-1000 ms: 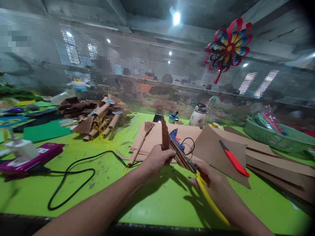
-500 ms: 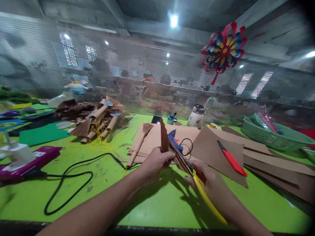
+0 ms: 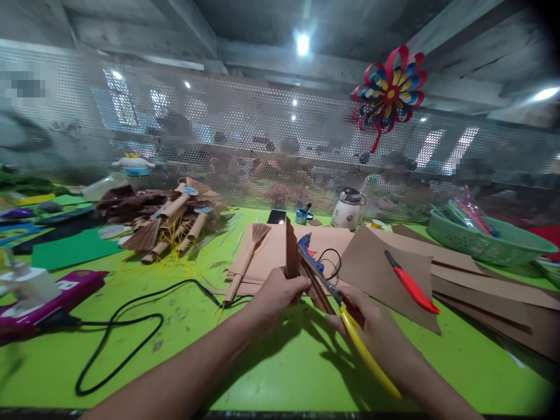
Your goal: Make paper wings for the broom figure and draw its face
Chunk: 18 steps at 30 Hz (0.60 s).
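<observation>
In the head view, my left hand (image 3: 280, 291) pinches a folded strip of pleated brown paper (image 3: 292, 249), one part upright and another slanting down to the right. My right hand (image 3: 365, 315) is closed on a pair of scissors (image 3: 363, 353) with yellow and red handles. Their blades point up and left along the pleated paper, close to my left fingertips; whether they touch it I cannot tell. Behind the paper lies a blue glue gun (image 3: 311, 254), partly hidden. A finished-looking paper fan-ended roll (image 3: 245, 265) rests left of my left hand on stacked tan sheets (image 3: 273, 248).
A pile of brown paper rolls (image 3: 175, 219) with yellow strings lies at back left. A black cable (image 3: 118, 318) loops across the left side beside a purple power strip (image 3: 65, 297). To the right are a red-handled knife (image 3: 411, 283), brown sheets (image 3: 481, 291) and a green basket (image 3: 490, 236).
The view has shifted slightly. Both hands keep their hold, and the scissors and pleated paper stay almost where they were.
</observation>
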Available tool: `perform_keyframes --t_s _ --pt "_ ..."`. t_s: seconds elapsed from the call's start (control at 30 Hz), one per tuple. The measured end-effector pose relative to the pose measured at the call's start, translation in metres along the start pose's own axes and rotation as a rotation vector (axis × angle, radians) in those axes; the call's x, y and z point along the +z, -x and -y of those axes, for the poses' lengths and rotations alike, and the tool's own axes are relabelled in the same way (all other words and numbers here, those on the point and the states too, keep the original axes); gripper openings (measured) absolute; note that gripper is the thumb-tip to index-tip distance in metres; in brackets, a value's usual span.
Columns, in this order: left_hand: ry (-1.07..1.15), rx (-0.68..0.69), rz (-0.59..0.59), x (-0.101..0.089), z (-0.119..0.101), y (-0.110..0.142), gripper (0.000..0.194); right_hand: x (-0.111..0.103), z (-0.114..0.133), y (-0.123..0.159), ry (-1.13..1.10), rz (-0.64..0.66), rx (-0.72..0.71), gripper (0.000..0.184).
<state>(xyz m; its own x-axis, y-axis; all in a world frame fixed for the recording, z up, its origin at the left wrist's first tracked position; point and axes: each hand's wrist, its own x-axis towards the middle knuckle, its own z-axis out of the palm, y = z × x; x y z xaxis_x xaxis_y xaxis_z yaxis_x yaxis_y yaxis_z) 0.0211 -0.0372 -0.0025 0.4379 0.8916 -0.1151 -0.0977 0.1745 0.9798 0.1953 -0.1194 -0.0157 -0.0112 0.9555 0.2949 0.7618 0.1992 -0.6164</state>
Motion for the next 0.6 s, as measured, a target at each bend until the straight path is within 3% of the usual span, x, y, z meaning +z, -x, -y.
perform_keyframes --t_s 0.27,0.6 --pt "-0.017 0.060 0.059 0.0009 0.0030 -0.0006 0.018 0.0039 0.0040 -0.0013 -0.108 0.011 0.013 0.038" --pt "-0.018 0.072 0.084 -0.0002 0.0026 -0.0006 0.015 0.0042 0.0057 0.0018 -0.089 -0.008 0.030 0.038"
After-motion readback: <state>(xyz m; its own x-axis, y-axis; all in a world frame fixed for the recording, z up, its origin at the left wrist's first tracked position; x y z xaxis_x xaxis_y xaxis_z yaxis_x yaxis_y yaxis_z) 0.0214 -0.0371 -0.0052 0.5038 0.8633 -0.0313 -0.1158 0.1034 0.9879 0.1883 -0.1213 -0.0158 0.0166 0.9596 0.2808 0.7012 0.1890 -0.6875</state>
